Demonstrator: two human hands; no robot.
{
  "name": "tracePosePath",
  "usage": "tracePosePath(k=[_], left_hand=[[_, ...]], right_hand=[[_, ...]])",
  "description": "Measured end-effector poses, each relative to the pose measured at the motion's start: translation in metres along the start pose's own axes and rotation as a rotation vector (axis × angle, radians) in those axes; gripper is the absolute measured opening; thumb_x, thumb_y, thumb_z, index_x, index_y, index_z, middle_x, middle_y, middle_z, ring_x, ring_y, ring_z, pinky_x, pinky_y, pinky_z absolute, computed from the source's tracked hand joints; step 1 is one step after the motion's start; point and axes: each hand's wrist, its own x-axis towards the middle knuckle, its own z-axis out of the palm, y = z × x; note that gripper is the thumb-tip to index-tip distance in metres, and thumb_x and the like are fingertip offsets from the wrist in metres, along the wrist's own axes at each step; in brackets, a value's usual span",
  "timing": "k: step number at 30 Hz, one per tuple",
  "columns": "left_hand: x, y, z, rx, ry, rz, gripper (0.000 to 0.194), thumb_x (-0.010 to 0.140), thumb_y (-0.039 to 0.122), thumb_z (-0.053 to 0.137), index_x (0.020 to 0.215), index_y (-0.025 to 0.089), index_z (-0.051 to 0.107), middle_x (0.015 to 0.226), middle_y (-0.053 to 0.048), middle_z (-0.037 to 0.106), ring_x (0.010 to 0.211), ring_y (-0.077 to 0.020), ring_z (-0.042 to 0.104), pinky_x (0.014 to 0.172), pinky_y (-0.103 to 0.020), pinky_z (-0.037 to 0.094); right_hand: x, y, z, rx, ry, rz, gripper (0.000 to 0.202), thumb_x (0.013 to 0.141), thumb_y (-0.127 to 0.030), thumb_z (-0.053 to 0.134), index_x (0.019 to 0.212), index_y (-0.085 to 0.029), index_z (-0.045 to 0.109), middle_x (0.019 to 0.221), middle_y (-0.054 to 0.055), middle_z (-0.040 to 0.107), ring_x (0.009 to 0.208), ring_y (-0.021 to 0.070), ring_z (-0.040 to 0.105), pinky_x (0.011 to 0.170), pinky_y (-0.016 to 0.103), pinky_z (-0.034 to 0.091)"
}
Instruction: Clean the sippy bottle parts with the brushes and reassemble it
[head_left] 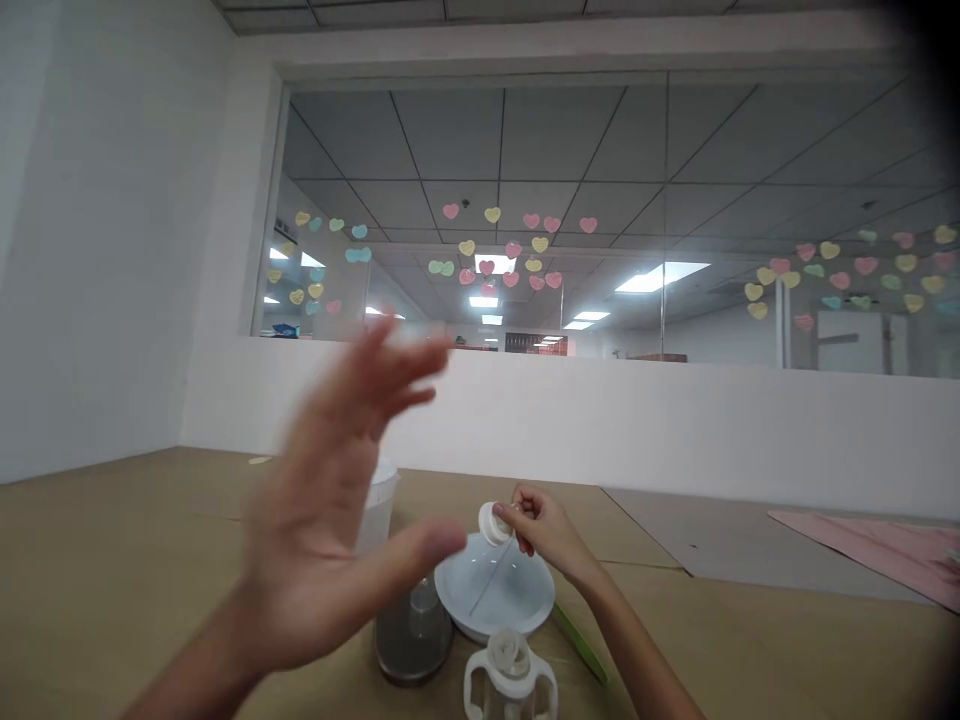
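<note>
My left hand is raised close to the camera, fingers apart and blurred by motion, with nothing in it. Farther off, my right hand pinches a white round cap between thumb and fingers. A thin, straw-like line slants down from the cap across the white bowl. Below the bowl, partly cut off by the frame, stands a clear bottle with white side handles and an uncovered top. A dark-bottomed oval container sits left of the bowl, partly behind my left hand.
A translucent white tub stands behind my left hand. The long green thing lies right of the bowl, near my right forearm. Pink cloth lies at the far right of the brown-covered table. A white wall rises behind.
</note>
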Motion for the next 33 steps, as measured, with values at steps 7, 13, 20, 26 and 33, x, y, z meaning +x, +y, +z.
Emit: tracePosePath(k=[7,13,20,26,33], left_hand=[[-0.086,-0.072,0.070,0.024,-0.357,-0.392,0.051,0.075,0.032,0.056,0.123,0.024,0.041,0.124,-0.007,0.048,0.116,-0.0215,0.043,0.098,-0.039,0.037],[-0.089,-0.083,0.080,0.035,-0.320,-0.386,0.050,0.075,0.032,0.055,0.122,0.025,0.040,0.124,-0.006,0.047,0.116,-0.0203,0.041,0.099,-0.040,0.034],[-0.088,-0.094,0.070,0.086,-0.395,-0.342,0.044,0.076,0.034,0.055,0.117,0.022,0.046,0.119,-0.005,0.052,0.111,-0.0189,0.046,0.096,-0.036,0.037],[-0.094,-0.092,0.069,0.056,-0.405,-0.457,0.044,0.071,0.040,0.060,0.110,0.020,0.054,0.111,-0.005,0.059,0.103,-0.0197,0.052,0.091,-0.033,0.040],[-0.090,-0.091,0.079,-0.028,-0.404,-0.572,0.034,0.074,0.042,0.055,0.098,0.017,0.061,0.096,-0.004,0.066,0.088,-0.0184,0.059,0.080,-0.029,0.043]], right_hand=[[-0.007,-0.009,0.012,0.061,0.047,-0.039,0.038,0.069,-0.049,0.057,0.057,-0.019,0.036,0.044,-0.007,0.039,0.036,0.0060,0.039,0.035,0.018,0.028],[-0.009,-0.012,0.018,0.012,0.126,-0.071,0.037,0.070,-0.048,0.056,0.057,-0.019,0.036,0.048,-0.006,0.039,0.042,0.0067,0.040,0.039,0.019,0.031],[-0.014,-0.019,0.016,-0.084,0.068,-0.119,0.033,0.073,-0.044,0.053,0.058,-0.019,0.038,0.048,-0.005,0.041,0.043,0.0077,0.042,0.043,0.020,0.032],[-0.014,-0.021,0.008,-0.376,0.072,-0.264,0.032,0.078,-0.039,0.048,0.055,-0.017,0.044,0.050,-0.003,0.046,0.049,0.0089,0.043,0.048,0.020,0.031],[-0.014,-0.018,0.007,-0.577,0.180,-0.378,0.027,0.080,-0.032,0.046,0.058,-0.017,0.045,0.054,-0.002,0.048,0.051,0.0091,0.043,0.051,0.020,0.030]])
